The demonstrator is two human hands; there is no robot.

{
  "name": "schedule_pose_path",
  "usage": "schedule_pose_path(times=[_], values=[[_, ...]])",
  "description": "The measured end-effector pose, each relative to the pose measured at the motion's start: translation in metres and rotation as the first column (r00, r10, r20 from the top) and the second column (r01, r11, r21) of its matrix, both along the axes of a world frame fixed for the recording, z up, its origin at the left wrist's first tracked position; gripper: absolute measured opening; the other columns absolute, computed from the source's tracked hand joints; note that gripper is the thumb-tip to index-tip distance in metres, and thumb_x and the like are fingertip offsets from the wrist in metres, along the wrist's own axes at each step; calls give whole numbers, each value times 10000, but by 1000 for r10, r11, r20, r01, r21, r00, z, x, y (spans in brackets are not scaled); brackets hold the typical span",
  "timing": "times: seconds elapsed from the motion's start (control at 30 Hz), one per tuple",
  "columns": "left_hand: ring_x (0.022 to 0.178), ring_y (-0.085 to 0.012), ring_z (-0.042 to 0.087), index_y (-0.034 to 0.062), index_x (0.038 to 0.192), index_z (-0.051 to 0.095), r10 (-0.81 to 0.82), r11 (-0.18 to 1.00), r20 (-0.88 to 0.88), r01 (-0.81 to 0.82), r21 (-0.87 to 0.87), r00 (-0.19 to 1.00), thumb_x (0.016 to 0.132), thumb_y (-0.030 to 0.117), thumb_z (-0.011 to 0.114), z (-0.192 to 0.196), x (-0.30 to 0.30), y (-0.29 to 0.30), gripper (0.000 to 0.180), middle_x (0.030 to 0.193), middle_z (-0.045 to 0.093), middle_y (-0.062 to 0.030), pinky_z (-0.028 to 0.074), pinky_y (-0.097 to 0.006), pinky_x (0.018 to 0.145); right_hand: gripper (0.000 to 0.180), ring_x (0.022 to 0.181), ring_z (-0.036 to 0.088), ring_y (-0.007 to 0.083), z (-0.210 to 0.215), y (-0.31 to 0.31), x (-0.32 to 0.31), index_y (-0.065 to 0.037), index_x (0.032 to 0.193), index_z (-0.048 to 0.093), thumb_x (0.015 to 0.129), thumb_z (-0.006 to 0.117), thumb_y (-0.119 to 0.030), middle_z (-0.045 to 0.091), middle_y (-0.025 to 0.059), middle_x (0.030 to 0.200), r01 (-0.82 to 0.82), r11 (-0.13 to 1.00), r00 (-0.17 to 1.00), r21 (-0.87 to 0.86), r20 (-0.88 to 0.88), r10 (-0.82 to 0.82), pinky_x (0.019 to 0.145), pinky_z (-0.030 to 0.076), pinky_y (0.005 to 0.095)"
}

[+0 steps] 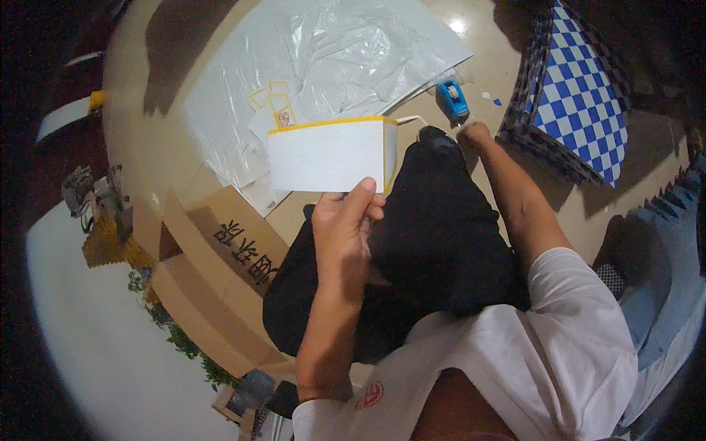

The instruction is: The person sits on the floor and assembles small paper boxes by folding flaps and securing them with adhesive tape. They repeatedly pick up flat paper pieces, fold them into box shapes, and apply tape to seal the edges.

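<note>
My left hand [346, 222] is closed on the lower edge of a white folded card piece [323, 158], its thumb on the front. Yellow lines run along the card's top and its folded right side. My right hand [476, 135] is stretched forward beside the near end of a blue tape dispenser [452, 101] on the floor. Its fingers look curled in. What they pinch, if anything, is too small to make out.
Clear plastic film [346, 55] covers a large white sheet ahead, with small yellow-edged card pieces [282, 112] on it. An open cardboard box [213, 257] stands at my left. A blue-and-white checkered stack [577, 95] lies at the far right. Grey-blue fabric [673, 272] is at the right.
</note>
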State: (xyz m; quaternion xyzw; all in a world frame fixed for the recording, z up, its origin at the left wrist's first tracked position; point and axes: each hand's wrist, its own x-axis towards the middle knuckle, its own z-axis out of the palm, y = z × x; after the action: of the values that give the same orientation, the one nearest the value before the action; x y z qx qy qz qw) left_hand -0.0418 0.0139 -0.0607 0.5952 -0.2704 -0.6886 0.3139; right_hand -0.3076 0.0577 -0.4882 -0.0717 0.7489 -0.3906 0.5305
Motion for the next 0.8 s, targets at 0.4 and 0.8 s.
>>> schedule_pose_path(times=[0.4,0.8], values=[[676,-133,589,-60,985,600,89,942,-17,-90,-324,996,869,72,650,-5,5,-3,182,818,628,-92,482,-252,594,169,718,478,54,304,-60,58,-81,1050,562,916,617,-168,544,-28,844,-346,621,887,-703,-30,461,640,397,200],[636,-118,581,-17,941,629,78,841,-23,-78,-536,997,887,98,640,22,7,8,127,746,629,-61,488,-251,594,601,789,531,100,435,-37,122,-77,1399,284,892,605,-47,545,39,837,-452,353,820,-819,-226,526,737,449,254]])
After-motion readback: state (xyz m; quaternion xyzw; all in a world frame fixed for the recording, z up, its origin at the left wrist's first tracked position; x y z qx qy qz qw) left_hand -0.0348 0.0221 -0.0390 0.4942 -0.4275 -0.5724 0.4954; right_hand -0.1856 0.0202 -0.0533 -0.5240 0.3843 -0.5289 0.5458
